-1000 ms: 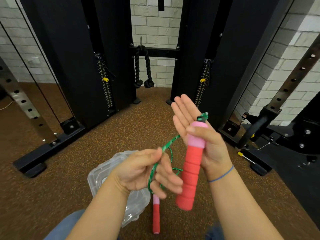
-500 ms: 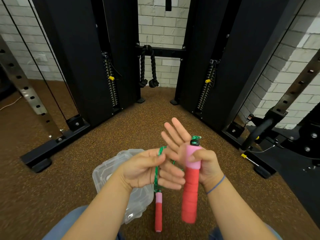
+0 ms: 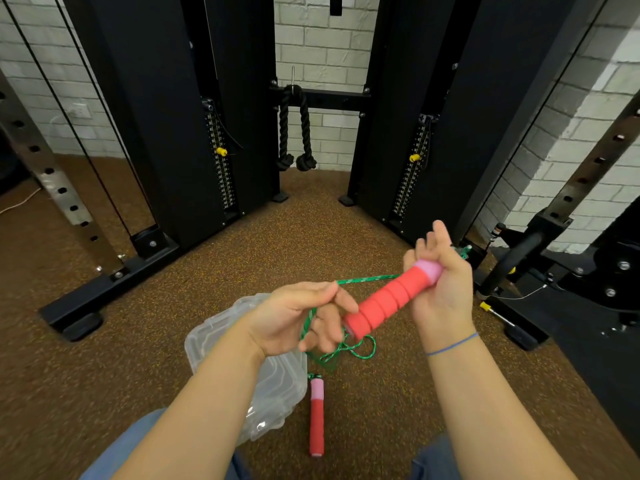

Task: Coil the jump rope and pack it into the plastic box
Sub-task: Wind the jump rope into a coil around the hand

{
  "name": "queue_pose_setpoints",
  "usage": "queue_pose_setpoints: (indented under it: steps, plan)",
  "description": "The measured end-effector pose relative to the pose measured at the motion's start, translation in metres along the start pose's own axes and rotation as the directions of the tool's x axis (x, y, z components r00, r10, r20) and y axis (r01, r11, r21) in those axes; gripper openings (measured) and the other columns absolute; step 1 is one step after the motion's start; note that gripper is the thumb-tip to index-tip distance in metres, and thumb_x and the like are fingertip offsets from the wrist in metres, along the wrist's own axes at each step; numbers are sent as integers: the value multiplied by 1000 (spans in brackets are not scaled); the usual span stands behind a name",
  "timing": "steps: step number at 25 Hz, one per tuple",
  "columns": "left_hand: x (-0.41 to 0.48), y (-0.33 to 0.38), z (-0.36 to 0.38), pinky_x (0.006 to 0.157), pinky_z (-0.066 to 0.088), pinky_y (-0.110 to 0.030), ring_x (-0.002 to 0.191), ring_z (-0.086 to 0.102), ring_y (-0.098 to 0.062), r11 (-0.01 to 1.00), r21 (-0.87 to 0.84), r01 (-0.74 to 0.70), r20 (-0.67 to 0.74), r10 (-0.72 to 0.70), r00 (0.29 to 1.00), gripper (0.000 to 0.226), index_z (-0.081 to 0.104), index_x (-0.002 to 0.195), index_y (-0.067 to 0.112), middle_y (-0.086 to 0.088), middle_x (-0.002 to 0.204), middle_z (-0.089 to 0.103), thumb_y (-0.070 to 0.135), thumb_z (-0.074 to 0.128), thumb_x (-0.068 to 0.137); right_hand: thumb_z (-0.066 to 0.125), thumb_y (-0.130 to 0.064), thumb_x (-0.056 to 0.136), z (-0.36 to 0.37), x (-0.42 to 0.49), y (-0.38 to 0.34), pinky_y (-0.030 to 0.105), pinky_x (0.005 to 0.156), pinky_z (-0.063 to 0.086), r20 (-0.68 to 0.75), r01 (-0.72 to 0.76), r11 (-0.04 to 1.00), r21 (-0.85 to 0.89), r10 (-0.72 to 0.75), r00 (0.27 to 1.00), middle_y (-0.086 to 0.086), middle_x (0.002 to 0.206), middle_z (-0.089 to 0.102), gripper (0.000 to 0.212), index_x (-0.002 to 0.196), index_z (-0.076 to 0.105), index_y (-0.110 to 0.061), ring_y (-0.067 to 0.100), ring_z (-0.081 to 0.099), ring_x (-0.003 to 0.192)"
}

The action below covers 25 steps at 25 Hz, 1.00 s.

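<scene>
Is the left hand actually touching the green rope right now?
Touching. The head view shows the left hand pinching the green rope at its fingertips, the cord running straight from there to the red handle in the right hand.

A clear plastic box (image 3: 273,393) is set on the brown speckled floor (image 3: 207,289) below the left fingers (image 3: 325,327); black machine frames (image 3: 104,292) are stood beyond.

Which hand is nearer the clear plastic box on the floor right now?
Left. The left hand pinches the green rope just above the clear plastic box, at its far right corner. The right hand, gripping the red foam handle, is farther off to the box's right.
</scene>
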State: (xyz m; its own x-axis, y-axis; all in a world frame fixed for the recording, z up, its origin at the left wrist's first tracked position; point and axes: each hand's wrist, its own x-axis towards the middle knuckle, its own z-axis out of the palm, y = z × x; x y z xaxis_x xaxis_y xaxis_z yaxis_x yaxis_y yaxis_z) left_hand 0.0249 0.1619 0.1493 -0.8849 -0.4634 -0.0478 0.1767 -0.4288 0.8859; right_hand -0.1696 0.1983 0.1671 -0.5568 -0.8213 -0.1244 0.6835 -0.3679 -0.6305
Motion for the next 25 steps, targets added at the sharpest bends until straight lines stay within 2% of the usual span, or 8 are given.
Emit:
queue_pose_setpoints:
  steps: [4,6,9,13,17,19,21,25]
  plan:
    - [-14,19,-16,29,22,-10,26,27,1,993,108,-41,-49,46,998,25,66,77,10,9,34,43,29,55,88,55,-4,56,-1,-6,-32,27,102,41,274,117,877,-466,17,962,9,139,52,79,134,49,-12,18,48,130]
    - [-25,30,-28,30,20,-11,28,25,1,985,141,-103,-89,116,989,27,65,78,10,10,34,40,37,66,81,63,3,57,0,-9,-44,20,94,47,434,325,571,-754,62,899,9,137,55,82,134,49,-20,15,58,118]
    - [-51,49,-50,30,18,-11,29,17,-3,957,103,-271,-262,289,921,25,64,74,14,9,33,40,39,65,79,66,-4,61,-6,-4,-68,24,82,50,431,427,187,-885,-21,902,-2,137,55,84,137,45,-31,1,62,80]
    - [-67,54,-71,32,15,-14,27,18,-5,927,131,-353,-538,365,760,34,61,68,21,7,31,35,34,40,92,68,-1,65,-9,8,-96,30,107,33,422,428,44,-903,-104,901,-9,134,53,81,138,45,-28,14,45,131]
    - [-65,42,-89,34,19,-14,31,26,-3,909,1,-418,-792,256,554,33,52,67,23,9,37,32,39,42,94,66,9,70,2,4,-89,34,121,6,503,486,-157,-859,-89,860,-2,149,37,82,142,41,-20,1,20,139]
    - [-62,32,-99,41,25,-18,39,28,-4,961,64,-268,-897,173,406,32,51,67,22,10,42,34,39,46,93,66,8,69,4,3,-81,40,120,-10,561,540,-245,-805,-21,827,2,152,34,84,143,39,-18,7,16,143]
    - [-52,20,-109,52,29,-25,50,35,-10,987,143,76,-943,113,312,33,55,68,18,6,53,41,35,47,94,67,7,68,8,0,-75,38,116,-18,632,610,-305,-731,35,775,4,153,33,85,143,38,-19,10,14,145]
    - [-37,-2,-115,67,45,-31,68,53,-21,766,247,593,-925,5,379,30,62,97,-1,-6,71,57,27,51,94,65,3,68,35,-21,-62,33,114,-19,767,753,-348,-559,129,629,-1,154,31,85,144,36,-22,4,10,143]
